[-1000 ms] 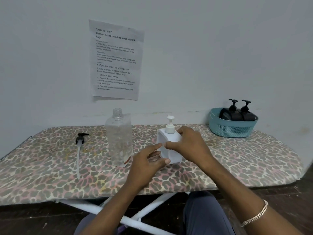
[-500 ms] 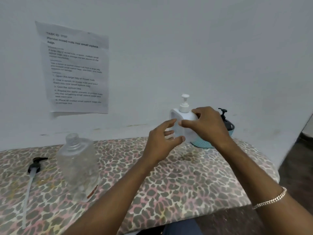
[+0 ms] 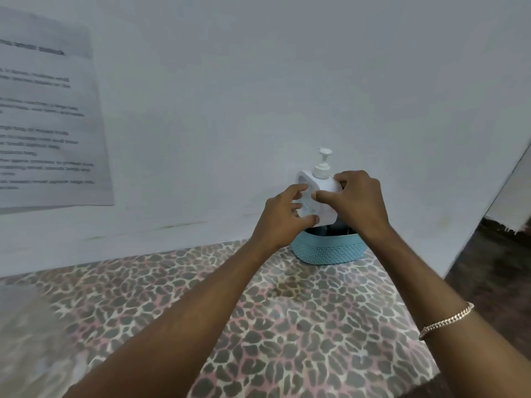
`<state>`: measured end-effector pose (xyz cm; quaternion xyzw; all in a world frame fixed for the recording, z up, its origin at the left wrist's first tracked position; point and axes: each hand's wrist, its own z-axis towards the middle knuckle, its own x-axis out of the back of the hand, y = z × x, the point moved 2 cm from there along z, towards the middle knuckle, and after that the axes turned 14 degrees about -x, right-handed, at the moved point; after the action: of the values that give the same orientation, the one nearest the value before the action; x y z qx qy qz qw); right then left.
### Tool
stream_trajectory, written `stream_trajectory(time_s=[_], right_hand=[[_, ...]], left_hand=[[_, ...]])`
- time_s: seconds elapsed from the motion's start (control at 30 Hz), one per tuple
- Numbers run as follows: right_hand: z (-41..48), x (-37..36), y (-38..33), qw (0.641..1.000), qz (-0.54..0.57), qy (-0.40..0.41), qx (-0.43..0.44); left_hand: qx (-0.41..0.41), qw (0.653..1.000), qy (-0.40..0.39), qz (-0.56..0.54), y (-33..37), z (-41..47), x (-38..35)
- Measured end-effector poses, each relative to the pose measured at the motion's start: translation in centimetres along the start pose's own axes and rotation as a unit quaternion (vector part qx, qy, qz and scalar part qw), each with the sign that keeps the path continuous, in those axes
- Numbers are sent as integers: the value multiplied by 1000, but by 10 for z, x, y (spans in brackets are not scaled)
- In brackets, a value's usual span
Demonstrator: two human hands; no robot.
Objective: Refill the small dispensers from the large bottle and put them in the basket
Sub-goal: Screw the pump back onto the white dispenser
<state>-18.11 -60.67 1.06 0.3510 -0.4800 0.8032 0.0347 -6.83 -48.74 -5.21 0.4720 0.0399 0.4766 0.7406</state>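
A white square pump dispenser (image 3: 323,185) hangs upright just above the teal woven basket (image 3: 327,251) at the far right end of the board. My right hand (image 3: 357,202) grips its top and right side. My left hand (image 3: 283,218) holds its left face and lower corner with fingers spread. Dark dispensers (image 3: 333,228) lie inside the basket, mostly hidden behind the white one and my hands. The large clear bottle (image 3: 26,340) is a blur at the bottom left corner.
The leopard-print ironing board cover (image 3: 287,311) stretches under my arms and ends just right of the basket. A printed sheet (image 3: 46,124) is taped to the white wall. Dark floor (image 3: 494,282) lies beyond the board's right edge.
Both hands lifted the white dispenser off the board and carried it right and away to above the basket. My view swung right, so the large bottle slid to the left edge.
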Motion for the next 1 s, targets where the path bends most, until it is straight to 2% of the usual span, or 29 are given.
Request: stream_trajectory(time_s=[0.33,0.57,0.77,1.0], right_hand=[[-4,-45,47,1000,-23,-19,-10],[-9,-67,60,998,-66,24,4],[-15,-73,66,995,-94,35,6],[-15,-77,65,991,-131,23,-7]], left_hand=[[21,995,-42,94,-35,1,-21],[20,986,-113,117,-56,2,-26],[69,983,-138,97,-51,4,-23],[59,971,-194,127,-39,2,-23]])
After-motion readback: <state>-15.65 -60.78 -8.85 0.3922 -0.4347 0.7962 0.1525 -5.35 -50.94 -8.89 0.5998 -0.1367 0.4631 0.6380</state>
